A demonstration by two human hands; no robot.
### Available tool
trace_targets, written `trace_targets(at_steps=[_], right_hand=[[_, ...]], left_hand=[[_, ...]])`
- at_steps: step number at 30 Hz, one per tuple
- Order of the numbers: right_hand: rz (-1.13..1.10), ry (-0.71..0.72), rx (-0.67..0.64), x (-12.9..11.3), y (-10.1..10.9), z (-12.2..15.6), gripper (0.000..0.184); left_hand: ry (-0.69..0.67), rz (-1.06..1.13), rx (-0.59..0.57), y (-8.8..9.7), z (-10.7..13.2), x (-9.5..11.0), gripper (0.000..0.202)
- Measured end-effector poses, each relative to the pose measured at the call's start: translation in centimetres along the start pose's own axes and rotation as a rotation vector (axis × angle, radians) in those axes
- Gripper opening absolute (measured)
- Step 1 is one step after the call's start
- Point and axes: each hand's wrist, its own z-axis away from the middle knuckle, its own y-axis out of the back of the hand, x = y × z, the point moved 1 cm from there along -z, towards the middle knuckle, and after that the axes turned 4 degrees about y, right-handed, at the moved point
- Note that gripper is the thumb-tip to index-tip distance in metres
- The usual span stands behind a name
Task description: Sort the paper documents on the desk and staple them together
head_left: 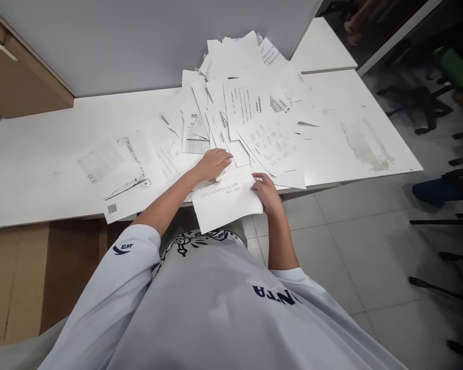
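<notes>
A white sheet of paper [227,208] with a few faint printed lines hangs partly over the table's front edge. My right hand [268,194] pinches this sheet by its right edge, thumb on top. Over the sheet's far left part lies my left hand [215,163], palm down, its fingers stretched towards the right. A small pale object [218,179] shows below the left palm, too covered to name. Just beyond both hands spreads a loose heap of printed papers [243,105], overlapping at many angles.
More printed sheets [129,174] lie left of my left forearm. The white table [34,159] meets a grey partition [150,41] behind. Brown stains [370,144] mark its right side. A cardboard box [23,277] stands below left; chair legs [420,105] and another person's hand [355,28] appear right.
</notes>
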Motion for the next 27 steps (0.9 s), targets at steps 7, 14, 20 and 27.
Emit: trace_targets(at_steps=[7,14,20,27], right_hand=[[0.051,0.031,-0.036,-0.6,-0.2,-0.3,0.057],[-0.016,0.150,-0.015,0.1,-0.7,-1.3,0.058],[-0.012,0.205,-0.015,0.8,-1.1,-2.0,0.057],[0.165,0.298,0.109,-0.6,4.4,1.0,0.056]], left_hand=[[-0.021,-0.058,-0.002,0.0,0.3,0.7,0.042],[-0.058,-0.130,0.039,-0.5,0.7,0.9,0.042],[-0.062,-0.118,0.093,-0.8,1.1,0.8,0.043],[-0.063,0.036,0.198,3.7,3.6,2.2,0.046]])
